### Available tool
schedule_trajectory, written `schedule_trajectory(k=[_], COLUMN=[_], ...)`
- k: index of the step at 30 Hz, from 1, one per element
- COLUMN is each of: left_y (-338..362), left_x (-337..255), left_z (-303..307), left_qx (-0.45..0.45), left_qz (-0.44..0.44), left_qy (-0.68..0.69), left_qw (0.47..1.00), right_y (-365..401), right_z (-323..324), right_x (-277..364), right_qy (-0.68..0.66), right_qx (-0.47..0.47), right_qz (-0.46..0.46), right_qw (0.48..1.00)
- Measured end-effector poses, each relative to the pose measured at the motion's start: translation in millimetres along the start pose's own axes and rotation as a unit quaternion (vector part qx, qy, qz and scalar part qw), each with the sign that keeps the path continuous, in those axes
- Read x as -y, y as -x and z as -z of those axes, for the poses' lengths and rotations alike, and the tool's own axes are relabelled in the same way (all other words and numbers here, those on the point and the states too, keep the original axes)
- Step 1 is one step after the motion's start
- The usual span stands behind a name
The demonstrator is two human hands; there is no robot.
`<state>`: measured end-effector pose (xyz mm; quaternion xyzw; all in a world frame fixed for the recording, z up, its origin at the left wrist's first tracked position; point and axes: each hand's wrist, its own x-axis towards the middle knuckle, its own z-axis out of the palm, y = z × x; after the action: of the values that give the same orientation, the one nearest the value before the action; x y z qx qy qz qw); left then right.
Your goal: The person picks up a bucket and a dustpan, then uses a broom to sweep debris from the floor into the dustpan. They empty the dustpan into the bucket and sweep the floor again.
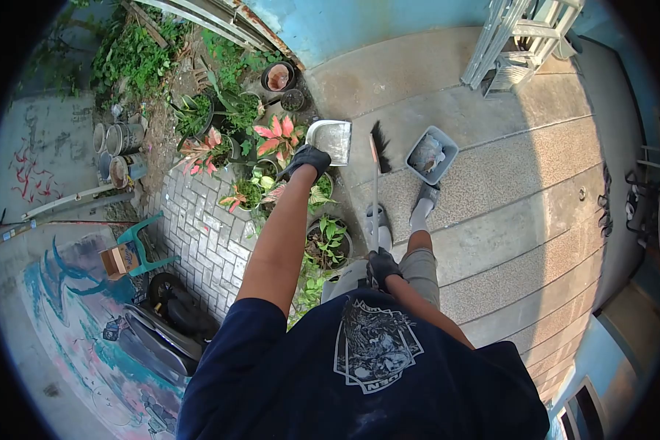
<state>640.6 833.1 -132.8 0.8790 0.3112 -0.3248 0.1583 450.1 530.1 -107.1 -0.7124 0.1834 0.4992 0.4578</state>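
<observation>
My left hand (306, 160), in a dark glove, is stretched forward and closed on a white dustpan (333, 141), whose pan lies just beyond the fingers, beside the potted plants. My right hand (380, 268), also in a dark glove, is wrapped round the handle of a broom (376, 198) close to my body. The broom's black bristles (381, 147) rest on the concrete, a short way right of the dustpan. A grey bin (432, 155) with some litter inside stands right of the bristles, near my foot.
Potted plants (279, 136) line the left edge of the concrete floor (491, 169). A folded ladder (521, 37) stands at the back right. At left are stacked buckets (125, 139), a green stool (136, 238) with a cardboard box, and a motorbike (169, 323).
</observation>
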Motion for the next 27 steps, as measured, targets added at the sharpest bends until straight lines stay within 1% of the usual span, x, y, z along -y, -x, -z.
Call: schedule_trajectory(k=[1,2,3,4,5,6,7,8,9,10,11,12,13,14,15,17,18,19,20,21,22,23,24,25,27], left_y=[9.2,15.6,19.3,13.2,3.9,-2.3,7.9,19.1,27.2,20.9,15.7,12.2,22.0,34.2,42.8,37.0,45.5,49.4,50.8,52.2,54.3,53.6,43.0,48.8,78.1], left_x=[-3.3,-6.6,-8.4,-3.3,1.9,5.3,1.4,-1.6,-5.1,-0.5,5.9,10.2,4.6,-1.6,-6.5,-4.4,-5.5,-5.1,-5.6,-4.0,-0.5,4.0,16.1,19.9,27.2], left_z=[2.0,3.5,2.3,-5.5,-8.7,-11.9,-5.2,2.2,8.4,3.2,-1.8,-5.1,1.2,5.1,9.7,6.4,8.6,8.3,11.3,11.5,10.8,11.5,7.5,16.9,45.8], left_qx=[0.001,-0.022,-0.043,-0.04,-0.017,0.005,0.006,-0.001,-0.009,-0.01,0.013,0.037,0.035,0.018,0.0,0.007,0.004,0.002,0.016,0.016,0.007,-0.003,0.006,0.016,-0.003], left_qz=[-0.001,-0.01,-0.018,-0.019,-0.029,-0.04,-0.041,-0.023,-0.005,-0.005,-0.051,-0.097,-0.098,-0.055,-0.011,-0.012,-0.009,-0.008,-0.005,-0.01,-0.004,0.002,-0.003,-0.005,-0.031], left_qy=[-0.001,-0.003,-0.005,-0.005,-0.017,-0.03,-0.031,-0.007,0.018,0.018,-0.037,-0.093,-0.095,-0.041,0.013,0.0,0.011,0.021,0.007,0.005,0.017,0.03,0.022,0.021,0.053], left_qw=[1.0,1.0,0.999,0.999,0.999,0.999,0.999,1.0,1.0,1.0,0.998,0.99,0.99,0.998,1.0,1.0,1.0,1.0,1.0,1.0,1.0,1.0,1.0,1.0,0.998], right_y=[0.4,-15.2,-36.2,-39.0,-35.0,-25.4,-19.1,-14.4,-9.3,-6.8,-7.3,-13.4,-14.6,-17.6,-30.0,-72.1,-75.2,-74.3,-72.0,-69.3,-66.4,-59.7,-40.5,-10.5,47.4], right_z=[-2.4,-1.3,-0.4,4.9,18.3,33.2,46.5,59.1,71.4,77.7,75.8,70.9,68.3,51.7,39.7,19.1,19.3,21.7,27.4,42.8,67.7,89.9,107.6,126.7,152.4], right_x=[16.1,16.5,8.5,7.5,1.1,2.3,1.1,-2.9,-9.2,-15.5,-20.1,-30.3,-30.3,-28.9,-31.1,-36.8,-30.6,-22.0,-13.9,-12.8,-17.6,-19.1,-15.6,-6.7,16.5], right_qy=[-0.152,-0.154,-0.311,-0.456,-0.511,-0.5,-0.489,-0.489,-0.382,-0.262,-0.262,-0.014,0.235,0.216,0.214,0.33,0.325,0.052,-0.225,-0.229,-0.374,-0.501,-0.462,-0.422,-0.434], right_qx=[0.041,0.04,0.13,0.215,0.306,0.304,0.302,0.301,0.224,0.141,0.141,0.029,-0.088,-0.141,-0.142,-0.108,-0.108,0.025,0.155,0.151,0.26,0.359,0.352,0.343,0.263], right_qz=[-0.089,-0.089,-0.141,-0.189,-0.136,-0.144,-0.152,-0.151,-0.084,-0.014,-0.013,0.106,0.216,0.127,0.129,0.146,0.146,0.043,-0.061,-0.06,-0.122,-0.176,-0.157,-0.138,-0.105], right_qw=[0.983,0.983,0.931,0.843,0.792,0.798,0.805,0.805,0.893,0.954,0.954,0.994,0.943,0.958,0.958,0.926,0.928,0.997,0.96,0.96,0.882,0.767,0.799,0.828,0.855])
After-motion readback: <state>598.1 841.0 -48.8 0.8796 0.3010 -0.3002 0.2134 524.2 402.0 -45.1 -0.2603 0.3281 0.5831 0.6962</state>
